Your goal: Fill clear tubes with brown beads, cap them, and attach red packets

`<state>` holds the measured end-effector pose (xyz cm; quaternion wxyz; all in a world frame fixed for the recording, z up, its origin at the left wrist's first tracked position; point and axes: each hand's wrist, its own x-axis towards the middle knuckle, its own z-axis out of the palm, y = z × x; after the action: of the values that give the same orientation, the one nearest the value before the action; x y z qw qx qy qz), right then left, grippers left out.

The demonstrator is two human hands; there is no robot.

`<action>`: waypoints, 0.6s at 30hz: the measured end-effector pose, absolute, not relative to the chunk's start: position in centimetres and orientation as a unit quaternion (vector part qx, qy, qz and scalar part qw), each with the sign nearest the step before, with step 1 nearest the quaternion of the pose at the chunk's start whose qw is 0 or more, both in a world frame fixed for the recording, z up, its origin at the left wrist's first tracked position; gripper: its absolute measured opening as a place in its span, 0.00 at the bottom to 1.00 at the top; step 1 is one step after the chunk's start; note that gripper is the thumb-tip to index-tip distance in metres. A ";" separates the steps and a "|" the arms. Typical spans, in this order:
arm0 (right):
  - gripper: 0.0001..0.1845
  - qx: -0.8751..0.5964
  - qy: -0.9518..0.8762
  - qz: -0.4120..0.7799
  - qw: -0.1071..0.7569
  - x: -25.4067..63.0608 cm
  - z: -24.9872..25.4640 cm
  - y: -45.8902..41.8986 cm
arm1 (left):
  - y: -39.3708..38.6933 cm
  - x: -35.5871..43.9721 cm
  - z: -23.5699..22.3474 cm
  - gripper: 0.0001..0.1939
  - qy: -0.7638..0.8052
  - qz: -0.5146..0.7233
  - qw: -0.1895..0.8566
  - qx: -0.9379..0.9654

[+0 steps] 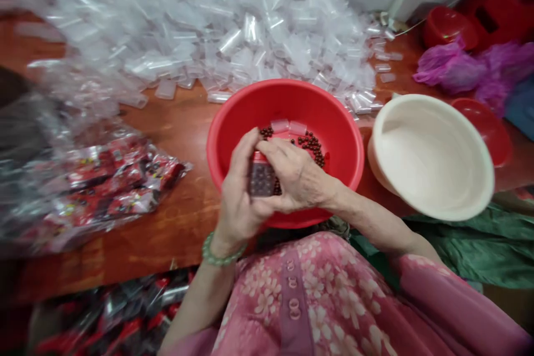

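Observation:
Over a red plastic basin [329,117], my left hand [237,189] grips a small clear plastic vial [262,179] packed with dark round beads. Its top has a red part, partly hidden. My right hand [296,172] lies across the top of the vial, fingers pressed against it and reaching my left thumb. Loose dark beads [312,147] lie in the basin below, beside several empty clear vials [280,125]. More beads are hidden under my hands.
A large heap of clear plastic vials [225,28] covers the far side of the wooden table [175,139]. A cream basin [431,156] stands tilted to the right. A plastic bag of red packets [108,186] lies left. Red tubs and purple plastic [454,69] sit far right.

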<state>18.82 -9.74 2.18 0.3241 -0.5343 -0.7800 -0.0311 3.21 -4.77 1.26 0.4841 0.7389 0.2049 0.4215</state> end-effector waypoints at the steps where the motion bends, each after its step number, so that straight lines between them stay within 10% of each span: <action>1: 0.37 -0.517 -0.781 -0.042 0.347 18.9 1.9 -10.0 | -5.4 3.5 1.3 0.53 0.190 0.443 0.466 0.742; 12: 0.33 -0.463 -0.798 -0.068 0.379 19.6 0.9 -11.0 | -7.2 5.3 -0.3 0.37 0.185 0.546 0.384 0.721; 18: 0.32 -0.498 -0.798 -0.024 0.340 18.5 1.5 -11.1 | -7.2 2.8 1.0 0.32 0.277 0.377 0.516 0.718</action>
<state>18.48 -11.11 1.53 0.3399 -0.4979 -0.7975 -0.0236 2.84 -7.20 1.00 0.5160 0.7177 0.2773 0.3765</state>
